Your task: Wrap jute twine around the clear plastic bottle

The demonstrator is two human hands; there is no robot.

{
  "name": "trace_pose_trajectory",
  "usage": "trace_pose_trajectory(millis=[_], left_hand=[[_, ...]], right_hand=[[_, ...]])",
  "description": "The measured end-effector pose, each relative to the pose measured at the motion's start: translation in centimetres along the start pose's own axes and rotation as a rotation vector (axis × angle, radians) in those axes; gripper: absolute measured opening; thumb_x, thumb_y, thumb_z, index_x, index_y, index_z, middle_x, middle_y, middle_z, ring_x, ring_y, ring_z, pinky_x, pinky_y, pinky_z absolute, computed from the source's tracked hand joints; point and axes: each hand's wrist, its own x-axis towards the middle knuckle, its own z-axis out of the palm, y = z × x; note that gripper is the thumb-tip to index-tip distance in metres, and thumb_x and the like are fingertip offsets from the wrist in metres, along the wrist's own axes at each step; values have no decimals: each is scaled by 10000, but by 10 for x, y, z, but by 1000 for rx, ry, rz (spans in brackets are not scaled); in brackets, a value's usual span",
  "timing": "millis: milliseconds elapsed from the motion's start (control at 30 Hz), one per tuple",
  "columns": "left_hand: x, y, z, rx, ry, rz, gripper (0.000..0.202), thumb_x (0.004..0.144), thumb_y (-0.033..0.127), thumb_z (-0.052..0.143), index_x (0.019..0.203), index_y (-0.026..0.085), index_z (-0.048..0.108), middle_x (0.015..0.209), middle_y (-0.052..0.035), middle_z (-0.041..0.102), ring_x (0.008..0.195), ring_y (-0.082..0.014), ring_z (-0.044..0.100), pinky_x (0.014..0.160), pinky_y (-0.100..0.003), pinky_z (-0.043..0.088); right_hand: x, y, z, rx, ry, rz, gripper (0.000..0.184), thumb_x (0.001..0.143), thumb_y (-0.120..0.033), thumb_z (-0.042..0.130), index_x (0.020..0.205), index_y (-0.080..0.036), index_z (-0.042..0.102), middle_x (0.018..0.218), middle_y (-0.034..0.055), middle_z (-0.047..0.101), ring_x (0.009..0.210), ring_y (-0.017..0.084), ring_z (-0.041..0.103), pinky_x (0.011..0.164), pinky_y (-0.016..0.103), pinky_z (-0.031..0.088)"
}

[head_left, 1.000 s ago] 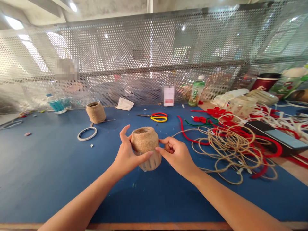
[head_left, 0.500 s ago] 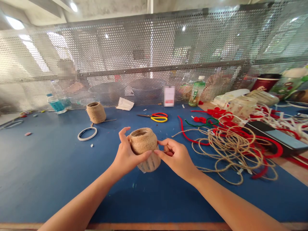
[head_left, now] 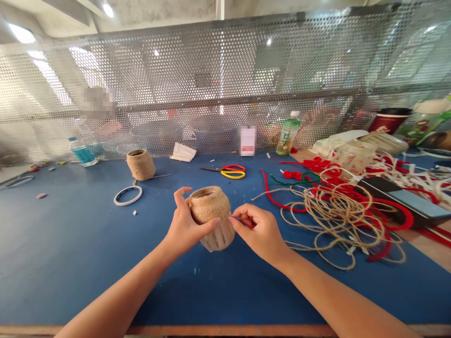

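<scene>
Left hand (head_left: 183, 230) grips the half-wrapped jar (head_left: 211, 208); right hand (head_left: 260, 231), now farther from left thumb (head_left: 211, 226), pinches (probably twine (head_left: 336, 206)); wrapping looks unfinished.

Blue-topped table (head_left: 81, 253) with brown front edge (head_left: 225, 330), backed by a perforated metal screen (head_left: 183, 56). Pale ceiling (head_left: 158, 11) above, lamps (head_left: 21, 34) lit upper left. Bright patches (head_left: 51, 75) show through the screen.

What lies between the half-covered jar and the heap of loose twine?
In the head view, the right hand lies between the jar and the loose twine; a red strip curves beyond it.
</scene>
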Motion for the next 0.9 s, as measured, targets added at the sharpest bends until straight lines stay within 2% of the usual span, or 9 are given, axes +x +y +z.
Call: trace_pose_trajectory(millis=[300, 500, 567, 667, 733, 900], left_hand=[[1, 1, 0, 15, -7, 10, 720, 605, 343, 702, 1091, 236, 181, 960, -48, 555, 906, -221, 591, 822, -410, 453], [2, -4, -1, -18, -31, 33, 723, 606, 335, 695, 1100, 232, 177, 982, -59, 555, 921, -222, 585, 838, -414, 444], [2, -5, -1, -24, -42, 41, 743, 604, 325, 693, 1126, 226, 173, 1000, -68, 554, 929, -223, 579, 849, -418, 438], [3, -5, -3, -34, -68, 57, 787, 607, 320, 687, 1181, 219, 157, 1006, -74, 551, 936, -224, 569, 856, -416, 434], [3, -5, -4, -47, -89, 75, 816, 606, 313, 684, 1210, 217, 144, 1006, -75, 552, 935, -224, 566, 857, -414, 434], [6, -8, -5, -61, -124, 133, 901, 581, 301, 714, 1248, 222, 115, 1047, -86, 552, 970, -232, 559, 893, -429, 419]], right_hand=[[1, 3, 2, -36, 34, -68, 106, 756, -203, 535, 670, -144, 556, 483, -71, 319, 452, 53, 306, 448, 187, 288], [3, 5, 2, 41, -3, 55, 119, 742, -254, 571, 696, -153, 527, 511, -62, 371, 477, 62, 336, 458, 195, 298], [5, 6, 1, 117, -40, 125, 153, 727, -280, 597, 772, -153, 525, 527, -67, 372, 487, 64, 342, 463, 198, 305], [9, 7, -1, 257, -151, 219, 370, 716, -294, 614, 1033, -145, 493, 530, -85, 355, 479, 68, 345, 461, 203, 310], [11, 7, -3, 311, -225, 259, 476, 720, -292, 612, 1140, -137, 452, 524, -91, 346, 470, 68, 341, 458, 206, 304], [12, 8, -5, 340, -277, 267, 420, 695, -307, 641, 1041, -126, 486, 507, -98, 332, 467, 60, 316, 456, 207, 280]])
